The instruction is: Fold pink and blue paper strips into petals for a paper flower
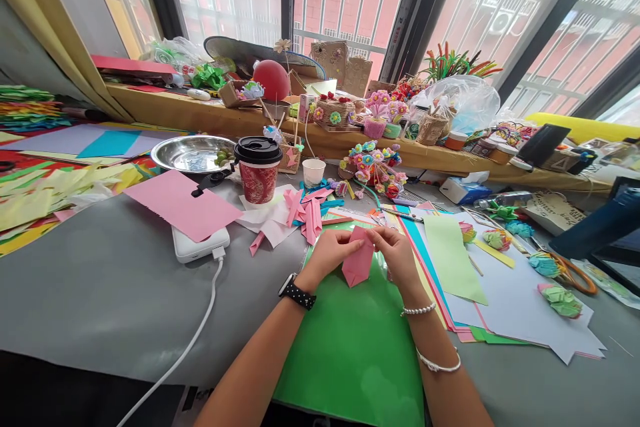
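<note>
A folded piece of pink paper, pointed at its lower end, is held between my two hands above a green mat. My left hand pinches its upper left edge with thumb and fingers. On the upper right, my right hand grips the same paper near its top corner. Folded pink paper strips lie just beyond my left hand. Scissors rest past my right hand at the mat's far edge.
A red cup with a black lid and a metal bowl stand behind on the left. A pink sheet lies over a white power bank with a cable. Coloured sheets and paper flowers are at right.
</note>
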Available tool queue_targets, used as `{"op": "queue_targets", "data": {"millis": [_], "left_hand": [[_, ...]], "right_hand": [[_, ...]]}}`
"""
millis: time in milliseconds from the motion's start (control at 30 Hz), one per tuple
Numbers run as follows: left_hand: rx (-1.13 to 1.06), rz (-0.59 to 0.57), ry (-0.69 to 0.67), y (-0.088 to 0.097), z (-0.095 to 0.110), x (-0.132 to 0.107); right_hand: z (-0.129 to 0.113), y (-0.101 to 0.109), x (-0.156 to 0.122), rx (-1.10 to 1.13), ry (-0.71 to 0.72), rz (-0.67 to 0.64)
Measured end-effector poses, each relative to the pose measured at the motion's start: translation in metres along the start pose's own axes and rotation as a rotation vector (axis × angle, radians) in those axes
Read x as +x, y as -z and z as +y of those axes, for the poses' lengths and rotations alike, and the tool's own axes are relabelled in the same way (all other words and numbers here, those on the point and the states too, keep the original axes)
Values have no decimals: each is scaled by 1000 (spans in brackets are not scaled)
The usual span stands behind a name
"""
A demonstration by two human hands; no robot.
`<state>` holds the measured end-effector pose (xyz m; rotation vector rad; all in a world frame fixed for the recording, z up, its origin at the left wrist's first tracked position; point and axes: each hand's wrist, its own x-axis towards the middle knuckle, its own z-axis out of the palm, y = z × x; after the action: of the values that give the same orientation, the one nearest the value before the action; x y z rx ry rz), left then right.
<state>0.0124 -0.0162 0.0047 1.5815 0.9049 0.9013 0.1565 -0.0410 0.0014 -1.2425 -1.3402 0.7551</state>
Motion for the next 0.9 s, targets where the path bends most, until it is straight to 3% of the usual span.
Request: {"op": "queue_targets", "data": {"millis": [333, 733, 900], "left_hand": [[189, 106, -82, -4, -4, 0], [303, 65, -84, -4, -4, 2], [324, 127, -94, -2, -5, 3]], "right_hand": [[-1, -4, -2, -101, 67, 9], [-1, -3, 0, -190, 93, -16], [1, 2, 3, -379, 153, -136]]}}
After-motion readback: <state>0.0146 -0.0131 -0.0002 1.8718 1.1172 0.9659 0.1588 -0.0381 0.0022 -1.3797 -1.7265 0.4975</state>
